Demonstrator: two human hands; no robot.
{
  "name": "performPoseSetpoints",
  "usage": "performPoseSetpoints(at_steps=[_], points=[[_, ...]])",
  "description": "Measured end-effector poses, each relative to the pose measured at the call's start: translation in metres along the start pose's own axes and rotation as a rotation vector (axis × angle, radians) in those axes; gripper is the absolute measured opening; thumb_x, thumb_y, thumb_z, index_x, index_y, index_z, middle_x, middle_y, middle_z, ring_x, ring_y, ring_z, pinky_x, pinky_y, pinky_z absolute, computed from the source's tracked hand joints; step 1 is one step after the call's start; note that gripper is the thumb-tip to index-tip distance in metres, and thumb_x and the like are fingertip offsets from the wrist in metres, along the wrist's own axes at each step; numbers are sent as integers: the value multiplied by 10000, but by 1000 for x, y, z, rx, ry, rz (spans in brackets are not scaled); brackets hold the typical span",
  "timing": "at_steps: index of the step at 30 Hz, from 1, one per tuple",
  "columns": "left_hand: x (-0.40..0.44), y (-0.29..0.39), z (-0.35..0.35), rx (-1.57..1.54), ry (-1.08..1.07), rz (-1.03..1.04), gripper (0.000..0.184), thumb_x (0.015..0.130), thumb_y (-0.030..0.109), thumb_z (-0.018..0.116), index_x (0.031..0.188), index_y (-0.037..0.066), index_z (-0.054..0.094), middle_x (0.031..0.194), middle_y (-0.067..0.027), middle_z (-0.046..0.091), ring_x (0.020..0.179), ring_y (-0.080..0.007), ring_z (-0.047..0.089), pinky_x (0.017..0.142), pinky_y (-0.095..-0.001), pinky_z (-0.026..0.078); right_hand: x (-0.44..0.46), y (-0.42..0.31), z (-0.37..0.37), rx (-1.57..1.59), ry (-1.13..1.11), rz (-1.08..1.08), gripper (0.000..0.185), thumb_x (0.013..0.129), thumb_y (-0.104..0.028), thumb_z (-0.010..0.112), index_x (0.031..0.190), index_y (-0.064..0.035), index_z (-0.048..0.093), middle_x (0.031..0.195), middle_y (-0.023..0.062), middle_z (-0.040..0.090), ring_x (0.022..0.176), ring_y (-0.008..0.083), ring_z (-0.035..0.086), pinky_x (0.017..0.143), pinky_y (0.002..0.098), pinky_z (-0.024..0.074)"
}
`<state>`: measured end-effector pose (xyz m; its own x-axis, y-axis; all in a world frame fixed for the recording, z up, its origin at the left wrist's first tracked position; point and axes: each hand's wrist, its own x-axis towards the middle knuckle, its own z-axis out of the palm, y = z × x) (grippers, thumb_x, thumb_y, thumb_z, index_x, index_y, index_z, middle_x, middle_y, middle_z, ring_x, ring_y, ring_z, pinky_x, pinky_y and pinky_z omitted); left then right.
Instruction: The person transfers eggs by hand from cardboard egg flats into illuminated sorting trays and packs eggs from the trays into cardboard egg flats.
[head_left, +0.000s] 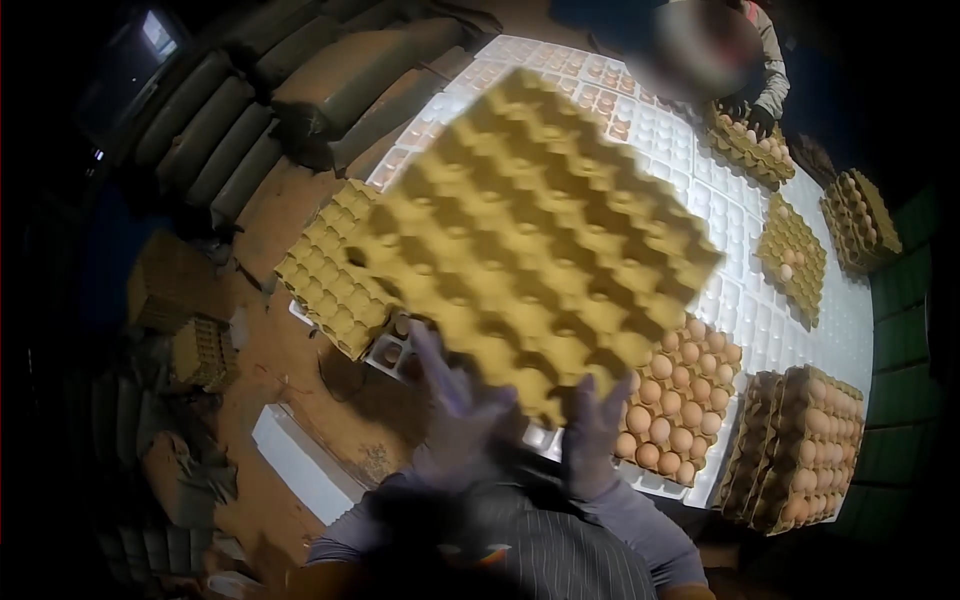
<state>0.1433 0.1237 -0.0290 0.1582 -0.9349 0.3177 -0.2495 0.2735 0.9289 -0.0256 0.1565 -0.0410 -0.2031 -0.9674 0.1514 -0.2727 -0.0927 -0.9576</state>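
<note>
A yellow pulp egg tray (540,240) is raised in front of me, tilted, with no eggs showing in its cups. My left hand (465,415), in a pale glove, grips its near left edge. My right hand (597,430), also gloved, has its fingers against the near corner. The tray's underside and parts of my fingers are hidden. Just right of my right hand, a tray of brown eggs (675,405) rests on the white table. To the left, another yellow egg tray (340,270) without eggs lies at the table's edge.
A tall stack of filled egg trays (795,450) stands at the right. The white table (735,225) has moulded cups, some with eggs at the far end. Across it, a co-worker's gloved hands (755,120) are at another egg tray. Sacks (345,80) are piled back left.
</note>
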Motion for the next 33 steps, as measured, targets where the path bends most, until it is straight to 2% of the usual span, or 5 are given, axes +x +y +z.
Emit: performPoseSetpoints(at_steps=[2,7,18,26,33], points=[[35,22,-27,-88,427,-161,903,900,121,680,1599,39,114,1603,-177,219,1466,-273,243,1200,-415,260,18,-44,71,437,-254,262,740,1001,-216,633,1558,7,202,1487,222,395,1236,277,518,1041,367,437],[89,-61,-179,-24,365,-188,811,956,160,644,1574,-22,152,1618,-205,215,1466,-263,275,1209,-377,214,16,-36,139,234,-512,-27,793,941,-203,714,1563,-43,248,1546,184,363,1413,312,411,1144,402,384],[95,-164,-196,840,345,-409,802,960,162,652,1574,-32,174,1618,-210,242,1476,-322,272,1188,-409,272,-24,14,49,141,-409,498,568,987,-162,651,1485,-29,413,1400,98,521,1260,192,518,1068,336,440],[119,-63,28,181,-437,-4,280,954,62,641,1231,32,673,1166,-108,694,1097,-219,657,960,-341,510,40,41,-107,-369,93,154,233,901,-199,712,1096,-79,671,1055,104,673,949,275,678,751,371,566],[119,-78,246,483,-960,517,372,922,188,669,1293,162,646,1265,-130,649,1233,-328,569,1031,-430,461,161,141,-190,-800,-154,-205,212,916,-265,661,1066,-118,691,1053,66,684,1090,284,598,969,412,454]])
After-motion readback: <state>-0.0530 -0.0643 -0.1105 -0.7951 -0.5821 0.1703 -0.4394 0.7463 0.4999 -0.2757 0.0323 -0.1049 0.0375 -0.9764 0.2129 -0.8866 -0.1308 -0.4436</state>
